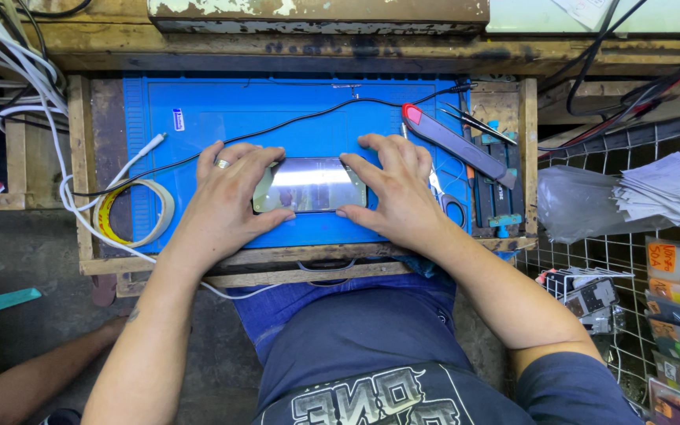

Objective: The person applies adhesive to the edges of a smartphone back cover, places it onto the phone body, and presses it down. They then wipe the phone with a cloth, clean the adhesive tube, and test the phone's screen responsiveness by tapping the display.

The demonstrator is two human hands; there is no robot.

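Observation:
A smartphone (pixel 308 185) with a glossy, reflective screen lies flat and sideways on a blue work mat (pixel 222 110). My left hand (pixel 226 197), a ring on one finger, grips the phone's left end, with the thumb at the lower edge and fingers over the top. My right hand (pixel 395 185) holds the right end the same way. Both hands rest on the mat.
A roll of tape (pixel 131 212) and a white cable (pixel 49 118) lie left of the mat. A black wire (pixel 293 122) crosses it. A red-tipped tool (pixel 458 142), tweezers and scissors (pixel 450 208) sit right. A wire rack (pixel 631 260) with papers stands far right.

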